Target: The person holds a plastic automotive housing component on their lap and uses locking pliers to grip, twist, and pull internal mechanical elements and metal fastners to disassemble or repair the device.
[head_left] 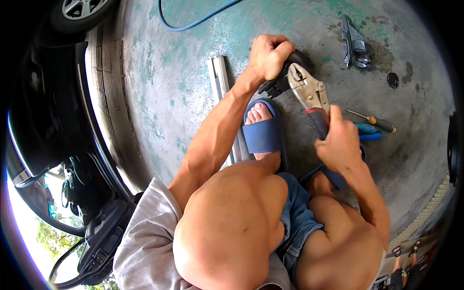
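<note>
My left hand (268, 55) is closed around a black plastic part (276, 89), holding it just above the floor beyond my sandalled foot. The hand itself hides much of that part. In my right hand (338, 142) I grip a pair of locking pliers (309, 89) by their red-and-black handle. The pliers' jaws point up and left, close beside the rounded end of the black part. Whether the jaws touch it, I cannot tell.
To the right lie a screwdriver (383, 124) and a blue-handled tool (368, 129). Farther off are a dark bracket-like part (356, 47) and a round black cap (392, 79). A metal rail (219, 72) runs left of my foot. A blue hose (193, 25) and black car (43, 106) lie beyond.
</note>
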`<state>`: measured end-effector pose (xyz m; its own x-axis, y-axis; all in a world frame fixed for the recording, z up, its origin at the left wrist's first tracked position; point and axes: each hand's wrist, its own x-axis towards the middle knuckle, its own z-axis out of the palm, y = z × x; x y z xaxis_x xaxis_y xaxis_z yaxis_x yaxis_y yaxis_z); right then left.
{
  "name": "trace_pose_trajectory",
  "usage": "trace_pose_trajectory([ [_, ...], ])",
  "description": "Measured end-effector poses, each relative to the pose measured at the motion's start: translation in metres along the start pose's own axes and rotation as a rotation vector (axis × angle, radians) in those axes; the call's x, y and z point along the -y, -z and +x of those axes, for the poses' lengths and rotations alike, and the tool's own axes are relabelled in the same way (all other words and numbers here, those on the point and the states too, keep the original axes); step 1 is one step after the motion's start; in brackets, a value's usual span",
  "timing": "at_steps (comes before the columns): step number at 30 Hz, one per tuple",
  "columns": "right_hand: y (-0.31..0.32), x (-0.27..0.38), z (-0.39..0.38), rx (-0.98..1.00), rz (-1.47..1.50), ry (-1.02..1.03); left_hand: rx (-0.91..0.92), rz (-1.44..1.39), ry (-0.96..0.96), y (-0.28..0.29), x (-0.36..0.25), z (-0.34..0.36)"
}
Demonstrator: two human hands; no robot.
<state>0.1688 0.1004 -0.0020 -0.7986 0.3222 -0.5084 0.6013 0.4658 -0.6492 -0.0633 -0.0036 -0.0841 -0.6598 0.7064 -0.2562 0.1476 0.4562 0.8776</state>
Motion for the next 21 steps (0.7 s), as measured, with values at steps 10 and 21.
trace_pose_trajectory([
  [10, 0.013, -0.015, -0.013, 0.041, 0.011, 0.034, 0.124, -0.241, 0.161, -0.038, -0.002, -0.001],
  [21, 0.045, -0.022, -0.015, 0.027, -0.124, 0.117, 0.107, -0.446, 0.098, -0.041, -0.011, -0.008],
])
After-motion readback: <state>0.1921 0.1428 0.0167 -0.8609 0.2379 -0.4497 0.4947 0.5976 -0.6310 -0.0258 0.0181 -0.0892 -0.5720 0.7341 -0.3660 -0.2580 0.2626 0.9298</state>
